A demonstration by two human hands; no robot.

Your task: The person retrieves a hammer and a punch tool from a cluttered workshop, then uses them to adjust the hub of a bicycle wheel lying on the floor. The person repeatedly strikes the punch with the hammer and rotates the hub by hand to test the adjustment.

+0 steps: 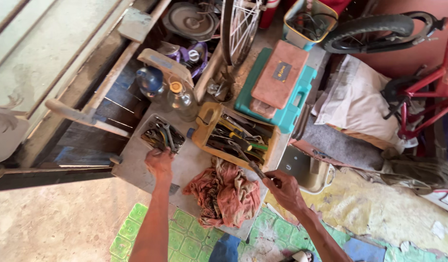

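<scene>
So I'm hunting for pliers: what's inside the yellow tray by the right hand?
The yellow tray holds a jumble of long hand tools, some with green or yellow handles. The right hand grips one tool's end. Whatever lies beneath the pile is covered.

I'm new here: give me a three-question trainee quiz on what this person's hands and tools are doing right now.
1. True or false: the left hand rests at the small grey tray of tools.
2. The right hand grips a tool whose far end reaches toward: A) the teal case, B) the yellow tool tray, C) the bicycle wheel.
3. Fill in: the crumpled ____ rag lies between the hands.

Key: 1 true; 2 B; 3 reddish.
</scene>
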